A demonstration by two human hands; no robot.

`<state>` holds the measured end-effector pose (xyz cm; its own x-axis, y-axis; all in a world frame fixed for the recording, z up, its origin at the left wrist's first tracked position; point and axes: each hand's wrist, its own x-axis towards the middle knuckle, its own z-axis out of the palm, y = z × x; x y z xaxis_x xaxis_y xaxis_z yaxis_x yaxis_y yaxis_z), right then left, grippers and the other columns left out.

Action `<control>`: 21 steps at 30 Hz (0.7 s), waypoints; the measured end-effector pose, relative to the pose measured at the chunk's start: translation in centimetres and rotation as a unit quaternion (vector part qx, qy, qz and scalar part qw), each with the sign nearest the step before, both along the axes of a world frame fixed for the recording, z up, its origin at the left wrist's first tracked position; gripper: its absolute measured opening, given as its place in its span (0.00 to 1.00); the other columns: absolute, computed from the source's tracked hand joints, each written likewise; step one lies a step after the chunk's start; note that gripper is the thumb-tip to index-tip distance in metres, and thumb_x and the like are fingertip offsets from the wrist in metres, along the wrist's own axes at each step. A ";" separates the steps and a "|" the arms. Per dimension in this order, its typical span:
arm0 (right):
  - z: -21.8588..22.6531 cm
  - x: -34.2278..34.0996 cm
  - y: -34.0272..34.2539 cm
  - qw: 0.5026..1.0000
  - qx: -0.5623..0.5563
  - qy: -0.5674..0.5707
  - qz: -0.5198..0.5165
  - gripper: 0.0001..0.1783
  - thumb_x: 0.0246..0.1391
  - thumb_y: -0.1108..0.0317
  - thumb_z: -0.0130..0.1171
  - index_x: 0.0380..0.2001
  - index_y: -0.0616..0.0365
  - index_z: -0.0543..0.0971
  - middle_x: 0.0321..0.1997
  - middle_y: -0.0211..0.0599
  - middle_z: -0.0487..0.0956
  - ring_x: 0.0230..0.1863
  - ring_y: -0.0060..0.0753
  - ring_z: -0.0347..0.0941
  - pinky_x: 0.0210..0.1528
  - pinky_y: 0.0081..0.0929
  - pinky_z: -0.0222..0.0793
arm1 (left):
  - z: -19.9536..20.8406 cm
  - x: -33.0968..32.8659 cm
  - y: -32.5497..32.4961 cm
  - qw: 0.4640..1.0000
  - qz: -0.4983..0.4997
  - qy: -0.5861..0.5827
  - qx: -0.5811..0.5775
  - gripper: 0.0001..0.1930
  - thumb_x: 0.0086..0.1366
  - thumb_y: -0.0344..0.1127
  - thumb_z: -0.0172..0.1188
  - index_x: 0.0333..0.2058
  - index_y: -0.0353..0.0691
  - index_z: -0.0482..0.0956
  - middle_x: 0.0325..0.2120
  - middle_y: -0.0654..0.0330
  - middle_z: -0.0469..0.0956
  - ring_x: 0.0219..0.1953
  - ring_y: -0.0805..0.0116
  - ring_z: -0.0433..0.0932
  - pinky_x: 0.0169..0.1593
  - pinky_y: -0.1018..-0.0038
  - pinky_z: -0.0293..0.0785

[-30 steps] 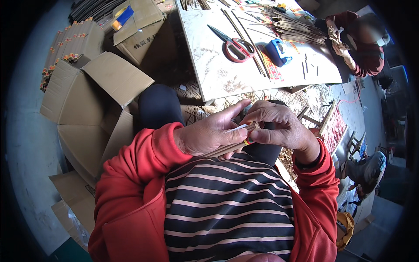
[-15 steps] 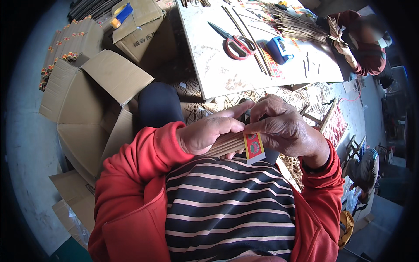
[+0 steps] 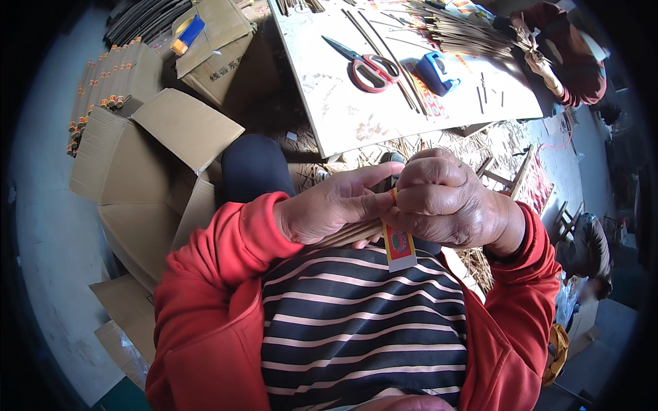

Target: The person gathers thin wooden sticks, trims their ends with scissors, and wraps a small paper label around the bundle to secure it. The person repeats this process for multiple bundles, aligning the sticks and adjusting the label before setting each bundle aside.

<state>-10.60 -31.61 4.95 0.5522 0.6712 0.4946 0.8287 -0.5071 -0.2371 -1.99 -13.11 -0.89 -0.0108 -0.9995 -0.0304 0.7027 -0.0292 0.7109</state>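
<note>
A bundle of thin brown incense sticks [image 3: 348,235] lies across my lap in front of the striped shirt. My left hand [image 3: 327,207] is wrapped over it, fingertips showing below the sticks and the thumb reaching to the right. At the bundle's right end, a red and yellow paper label [image 3: 399,248] with a white end hangs down in front. My right hand [image 3: 449,200] is curled into a fist at the label's top edge, its fingers meeting my left thumb. Part of the label and the sticks' right end are hidden behind the fingers.
Ahead stands a white table [image 3: 329,113] with red-handled scissors [image 3: 373,72], a blue tape dispenser [image 3: 437,73] and loose sticks [image 3: 466,38]. An open carton [image 3: 140,171] is at my left, near stacked labelled bundles [image 3: 103,82]. Across the table, a co-worker's hand [image 3: 538,63] holds sticks.
My right hand has closed from a loose pinch into a fist. The label now hangs lower and straighter, with more of its white end showing. My left hand keeps its hold.
</note>
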 end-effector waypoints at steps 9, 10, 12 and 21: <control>-1.4 -0.1 0.0 0.995 0.025 -0.093 -0.021 0.12 0.39 0.58 0.60 0.27 0.53 0.78 0.43 0.31 0.72 0.46 0.36 0.66 0.44 0.33 0.65 | 0.4 0.2 0.8 0.994 0.045 0.092 0.046 0.27 0.66 0.35 0.48 0.61 0.41 0.50 0.33 0.58 0.71 0.24 0.76 0.72 0.24 0.81 0.71; -1.3 -0.4 0.1 0.996 0.067 -0.048 -0.024 0.15 0.40 0.55 0.61 0.28 0.53 0.78 0.42 0.31 0.72 0.45 0.36 0.66 0.44 0.33 0.64 | 0.6 0.1 1.0 0.992 0.069 0.086 0.055 0.27 0.66 0.34 0.48 0.61 0.41 0.50 0.33 0.58 0.71 0.24 0.76 0.72 0.24 0.81 0.71; -0.7 -1.1 0.2 0.987 0.152 0.041 -0.029 0.20 0.41 0.49 0.62 0.30 0.54 0.78 0.42 0.32 0.72 0.44 0.37 0.66 0.45 0.34 0.63 | 1.9 0.2 1.2 0.989 0.101 0.044 0.101 0.29 0.66 0.34 0.49 0.62 0.40 0.48 0.34 0.58 0.71 0.24 0.77 0.72 0.24 0.83 0.70; -3.5 -2.2 3.9 0.807 0.350 0.329 -0.343 0.28 0.42 0.48 0.66 0.30 0.66 0.74 0.26 0.39 0.73 0.29 0.24 0.72 0.30 0.23 0.68 | 2.8 -0.7 1.1 0.946 0.222 -0.203 0.120 0.31 0.64 0.38 0.53 0.59 0.32 0.48 0.26 0.60 0.71 0.19 0.82 0.67 0.22 0.86 0.65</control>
